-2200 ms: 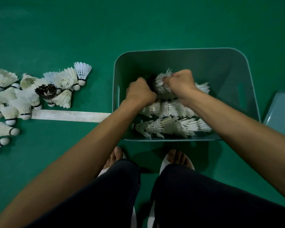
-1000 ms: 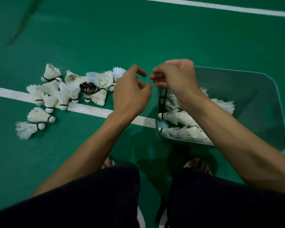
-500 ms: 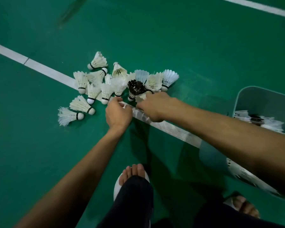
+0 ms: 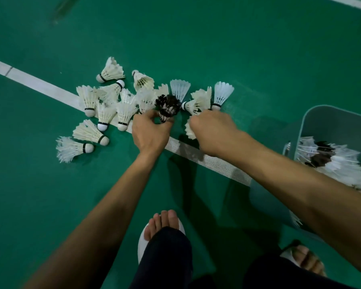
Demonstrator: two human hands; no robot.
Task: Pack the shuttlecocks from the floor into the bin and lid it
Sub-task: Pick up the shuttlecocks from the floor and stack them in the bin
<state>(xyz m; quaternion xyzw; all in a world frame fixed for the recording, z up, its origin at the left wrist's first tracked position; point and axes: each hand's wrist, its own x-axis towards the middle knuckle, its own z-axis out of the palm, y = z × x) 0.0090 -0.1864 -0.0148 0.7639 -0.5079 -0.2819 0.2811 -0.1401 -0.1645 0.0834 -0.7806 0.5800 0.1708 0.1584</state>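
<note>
Two grabs at once, likely to halve bin (image 4: 321, 122) trips: left hand (image 4: 149, 135) pinches dark-feathered shuttlecock (image 4: 168, 106), right hand (image 4: 214, 134) curled round white shuttlecock (image 4: 189, 131).

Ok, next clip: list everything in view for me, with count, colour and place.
floor: green, all around
court line: one, white, diagonal; another at top right
white shuttlecocks: about a dozen, heaped across the court line
dark shuttlecock: one, black-brown, middle of heap
bin: one, grey-green, right edge
binned shuttlecocks: many, mostly white, inside the bin
slippers: two, white, bottom, on the feet
left hand: one, grips the dark shuttlecock
right hand: one, grips a white shuttlecock
</note>
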